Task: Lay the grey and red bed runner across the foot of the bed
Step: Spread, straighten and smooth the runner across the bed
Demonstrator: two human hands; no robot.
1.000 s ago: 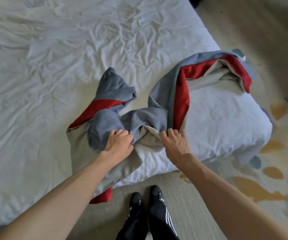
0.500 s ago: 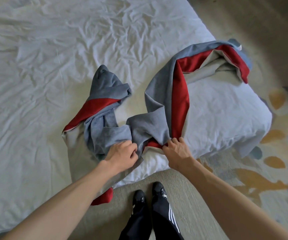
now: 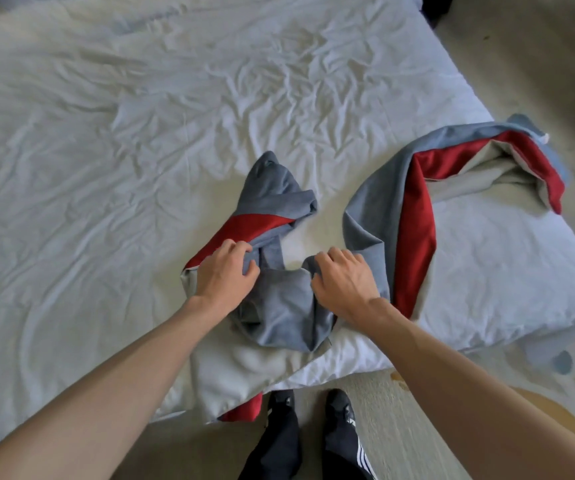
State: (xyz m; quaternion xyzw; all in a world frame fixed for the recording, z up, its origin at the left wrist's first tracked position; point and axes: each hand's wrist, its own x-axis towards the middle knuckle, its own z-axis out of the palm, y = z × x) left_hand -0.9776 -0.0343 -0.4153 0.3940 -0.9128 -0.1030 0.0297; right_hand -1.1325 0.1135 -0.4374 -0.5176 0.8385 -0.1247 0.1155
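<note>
The grey and red bed runner (image 3: 376, 209) lies twisted and bunched in a loop on the near right corner of the white bed (image 3: 140, 150). Its pale lining faces up in places, and one end hangs over the bed's near edge. My left hand (image 3: 225, 271) grips a fold of the grey and red cloth on the left part of the loop. My right hand (image 3: 343, 278) has its fingers curled into the grey cloth of the loop's right part. A small gap of white sheet shows between the two hands.
The wrinkled white duvet covers the whole bed. The bed's corner (image 3: 556, 299) is at the right, with patterned carpet (image 3: 538, 393) beyond it. My feet in dark shoes (image 3: 313, 407) stand on the carpet against the bed's near edge.
Both hands have moved up onto the bed and apart from the bunched middle. They now hold the cloth farther from the edge, and the fold between them has opened out.
</note>
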